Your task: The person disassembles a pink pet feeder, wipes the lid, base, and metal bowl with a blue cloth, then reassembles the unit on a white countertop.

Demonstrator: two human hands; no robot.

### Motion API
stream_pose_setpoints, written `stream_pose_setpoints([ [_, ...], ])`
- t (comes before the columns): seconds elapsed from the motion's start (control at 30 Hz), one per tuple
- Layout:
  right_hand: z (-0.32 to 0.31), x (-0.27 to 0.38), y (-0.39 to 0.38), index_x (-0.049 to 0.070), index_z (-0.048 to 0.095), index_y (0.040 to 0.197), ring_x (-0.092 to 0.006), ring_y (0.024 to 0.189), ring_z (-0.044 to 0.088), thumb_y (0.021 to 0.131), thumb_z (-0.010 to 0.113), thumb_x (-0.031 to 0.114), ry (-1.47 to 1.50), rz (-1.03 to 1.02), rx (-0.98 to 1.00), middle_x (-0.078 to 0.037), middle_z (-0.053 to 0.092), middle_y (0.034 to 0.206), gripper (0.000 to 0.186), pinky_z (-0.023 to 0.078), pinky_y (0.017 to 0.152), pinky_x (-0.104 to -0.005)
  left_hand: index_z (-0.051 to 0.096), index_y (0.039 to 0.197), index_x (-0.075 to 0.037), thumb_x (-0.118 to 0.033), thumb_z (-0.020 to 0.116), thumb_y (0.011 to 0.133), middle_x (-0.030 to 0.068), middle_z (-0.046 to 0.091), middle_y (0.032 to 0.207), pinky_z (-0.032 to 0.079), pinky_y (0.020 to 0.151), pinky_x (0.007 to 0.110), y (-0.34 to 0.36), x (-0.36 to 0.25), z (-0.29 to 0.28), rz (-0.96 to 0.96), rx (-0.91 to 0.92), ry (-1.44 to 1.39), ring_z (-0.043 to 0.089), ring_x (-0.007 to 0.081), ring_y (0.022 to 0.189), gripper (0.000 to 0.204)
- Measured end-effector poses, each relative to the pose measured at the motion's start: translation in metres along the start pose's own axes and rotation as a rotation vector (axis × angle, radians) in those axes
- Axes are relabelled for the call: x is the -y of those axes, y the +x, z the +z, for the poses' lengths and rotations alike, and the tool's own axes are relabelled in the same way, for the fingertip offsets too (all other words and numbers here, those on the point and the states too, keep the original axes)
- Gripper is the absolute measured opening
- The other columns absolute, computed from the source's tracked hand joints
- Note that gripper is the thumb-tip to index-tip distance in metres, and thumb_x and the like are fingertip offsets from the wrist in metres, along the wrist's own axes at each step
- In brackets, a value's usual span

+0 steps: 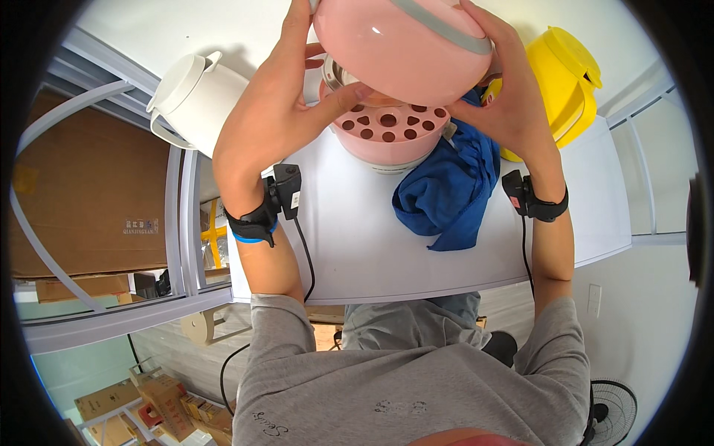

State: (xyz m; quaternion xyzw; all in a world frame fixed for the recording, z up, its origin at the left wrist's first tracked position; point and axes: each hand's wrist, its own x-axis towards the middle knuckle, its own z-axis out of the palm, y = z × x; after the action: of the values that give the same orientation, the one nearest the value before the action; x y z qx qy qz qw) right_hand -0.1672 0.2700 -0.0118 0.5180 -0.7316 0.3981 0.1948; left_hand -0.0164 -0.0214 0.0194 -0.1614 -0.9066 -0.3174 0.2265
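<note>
At a smooth white tabletop [342, 249], with cardboard boxes [89, 201] to the left and a fan [614, 413] low to the right. Grasping a glossy, rounded pink cover [401, 52] between left hand [290, 100] and right hand [515, 100], tilted over a pink base [390, 151] pierced with holes. Flanked by white jug [206, 104] and yellow jug [561, 78], with crumpled blue cloth [446, 189] beside.

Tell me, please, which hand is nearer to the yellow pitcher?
Right. The right hand is just left of the yellow pitcher; the left hand is farther left, at the opposite side of the pink rounded piece.
</note>
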Motion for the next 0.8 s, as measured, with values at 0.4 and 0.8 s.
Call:
stream_pose_setpoints([
  [0.4,-0.012,0.032,0.005,0.010,0.054,0.167,-0.0418,0.161,0.048,0.068,0.105,0.010,-0.102,0.138,0.015,-0.022,0.054,0.168,0.111,0.045,0.129,-0.0469,-0.017,0.183,-0.006,-0.010,0.099,0.091,0.0291,0.069,0.151,0.062,0.102,0.042,0.002,-0.030,-0.006,-0.322,0.163,-0.041,0.076,0.0363,0.126,0.148],
  [0.8,-0.004,0.002,-0.003,0.012,0.053,0.167,-0.0437,0.155,0.055,0.068,0.106,0.011,-0.025,0.032,-0.069,-0.026,0.052,0.168,0.112,0.053,0.120,-0.0456,-0.001,0.186,-0.008,0.009,0.087,0.093,0.0166,0.077,0.103,0.064,0.097,0.041,-0.005,-0.019,-0.004,-0.259,0.072,-0.052,0.079,0.0281,0.101,0.129],
])
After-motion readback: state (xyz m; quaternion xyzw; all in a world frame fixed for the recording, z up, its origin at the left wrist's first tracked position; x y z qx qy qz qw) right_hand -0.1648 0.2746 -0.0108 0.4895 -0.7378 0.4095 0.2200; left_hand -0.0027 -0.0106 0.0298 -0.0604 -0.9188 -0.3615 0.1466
